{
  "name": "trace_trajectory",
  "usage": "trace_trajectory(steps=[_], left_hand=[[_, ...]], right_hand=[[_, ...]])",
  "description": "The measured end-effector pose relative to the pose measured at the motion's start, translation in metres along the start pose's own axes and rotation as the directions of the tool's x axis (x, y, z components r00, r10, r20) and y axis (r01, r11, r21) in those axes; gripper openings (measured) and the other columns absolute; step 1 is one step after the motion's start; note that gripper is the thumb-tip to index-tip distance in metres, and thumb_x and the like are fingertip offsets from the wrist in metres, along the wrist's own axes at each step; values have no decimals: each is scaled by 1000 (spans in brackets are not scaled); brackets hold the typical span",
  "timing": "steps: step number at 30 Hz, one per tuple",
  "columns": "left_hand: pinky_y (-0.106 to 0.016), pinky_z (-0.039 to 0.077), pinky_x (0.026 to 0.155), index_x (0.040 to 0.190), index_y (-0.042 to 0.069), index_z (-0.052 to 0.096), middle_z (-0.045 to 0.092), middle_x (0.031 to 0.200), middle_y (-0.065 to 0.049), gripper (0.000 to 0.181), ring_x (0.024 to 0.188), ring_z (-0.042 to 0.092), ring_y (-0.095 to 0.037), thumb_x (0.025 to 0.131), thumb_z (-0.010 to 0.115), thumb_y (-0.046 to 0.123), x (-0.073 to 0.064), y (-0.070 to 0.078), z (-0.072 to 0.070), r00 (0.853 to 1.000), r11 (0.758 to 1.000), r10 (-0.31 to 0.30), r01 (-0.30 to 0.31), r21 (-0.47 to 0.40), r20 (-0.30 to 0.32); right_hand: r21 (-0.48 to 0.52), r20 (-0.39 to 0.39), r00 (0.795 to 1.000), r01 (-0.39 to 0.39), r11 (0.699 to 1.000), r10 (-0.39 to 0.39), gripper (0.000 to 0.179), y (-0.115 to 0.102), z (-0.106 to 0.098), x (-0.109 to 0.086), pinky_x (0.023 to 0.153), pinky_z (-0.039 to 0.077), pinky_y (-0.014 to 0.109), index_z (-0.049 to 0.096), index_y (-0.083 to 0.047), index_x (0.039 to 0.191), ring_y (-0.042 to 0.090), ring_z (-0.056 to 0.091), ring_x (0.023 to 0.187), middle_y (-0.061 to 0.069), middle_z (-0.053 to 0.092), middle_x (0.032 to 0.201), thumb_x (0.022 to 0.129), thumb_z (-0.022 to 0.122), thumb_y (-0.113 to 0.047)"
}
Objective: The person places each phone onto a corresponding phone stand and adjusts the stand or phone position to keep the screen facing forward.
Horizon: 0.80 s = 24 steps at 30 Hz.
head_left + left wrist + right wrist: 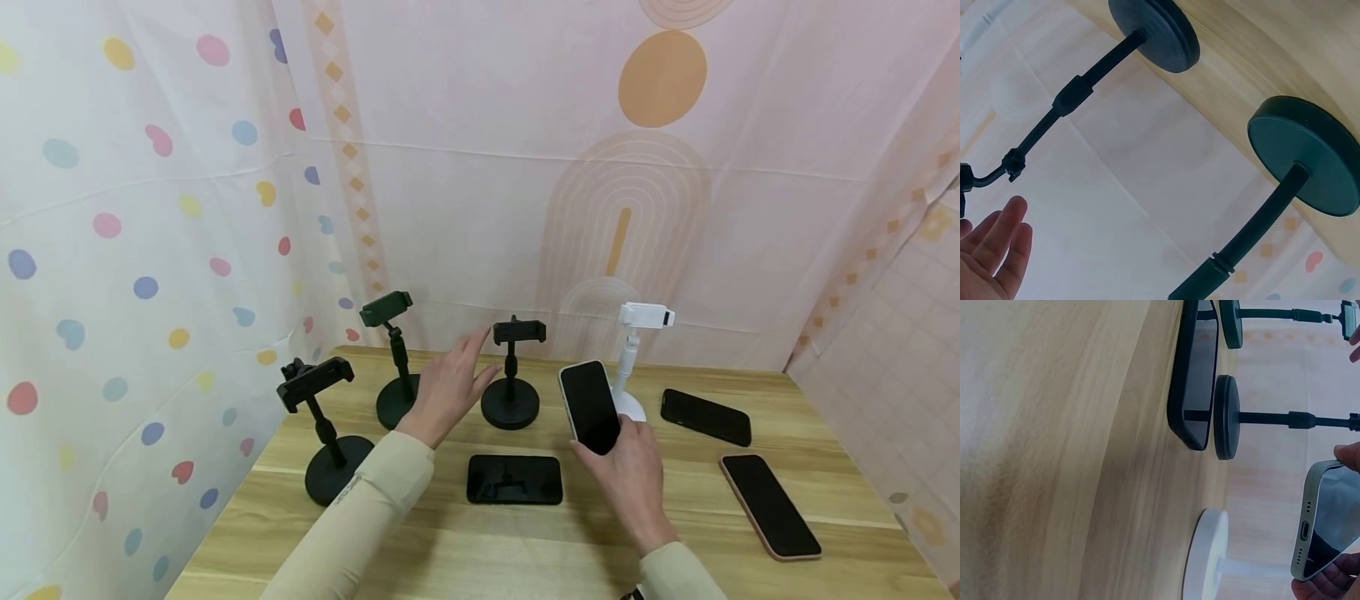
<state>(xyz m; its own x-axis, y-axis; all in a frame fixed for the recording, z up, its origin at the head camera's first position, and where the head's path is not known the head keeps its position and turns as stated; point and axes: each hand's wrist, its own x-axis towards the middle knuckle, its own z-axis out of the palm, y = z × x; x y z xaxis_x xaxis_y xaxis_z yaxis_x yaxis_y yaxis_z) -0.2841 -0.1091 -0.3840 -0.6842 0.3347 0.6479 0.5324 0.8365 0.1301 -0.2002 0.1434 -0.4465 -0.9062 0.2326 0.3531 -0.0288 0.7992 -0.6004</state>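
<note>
My right hand grips a phone with a pale edge and dark screen by its lower end, tilted above the table in front of the white phone stand. In the right wrist view the phone's charging port faces the camera, thumb on one side and fingers on the other. My left hand is raised with its fingers extended, close beside the clamp of the middle black phone stand, nothing in it. In the left wrist view its fingers show just below that stand's upper joint.
A green stand and another black stand are on the left. A black phone lies in front of the middle stand. To the right lie a black phone and a pink-edged phone. Patterned curtains surround the wooden table.
</note>
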Motion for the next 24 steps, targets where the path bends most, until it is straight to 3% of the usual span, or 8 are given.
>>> trace_trajectory(steps=[8, 24], left_hand=[[-34, 48, 47, 144, 7, 48, 67, 113, -15, 64, 54, 59, -20, 90, 76, 28, 7, 2, -1, 996, 998, 54, -52, 24, -68], [-31, 47, 47, 140, 6, 53, 68, 109, -12, 56, 52, 57, -18, 93, 72, 28, 18, 6, -4, 993, 995, 92, -89, 46, -75]], right_hand=[[11, 6, 1000, -8, 1000, 8, 81, -5, 1, 2, 85, 48, 54, 55, 14, 123, 42, 56, 105, 31, 56, 116, 73, 85, -43], [62, -33, 999, 12, 998, -10, 79, -14, 0, 7, 85, 48, 52, 58, 10, 122, 39, 55, 104, 28, 57, 117, 73, 85, -45]])
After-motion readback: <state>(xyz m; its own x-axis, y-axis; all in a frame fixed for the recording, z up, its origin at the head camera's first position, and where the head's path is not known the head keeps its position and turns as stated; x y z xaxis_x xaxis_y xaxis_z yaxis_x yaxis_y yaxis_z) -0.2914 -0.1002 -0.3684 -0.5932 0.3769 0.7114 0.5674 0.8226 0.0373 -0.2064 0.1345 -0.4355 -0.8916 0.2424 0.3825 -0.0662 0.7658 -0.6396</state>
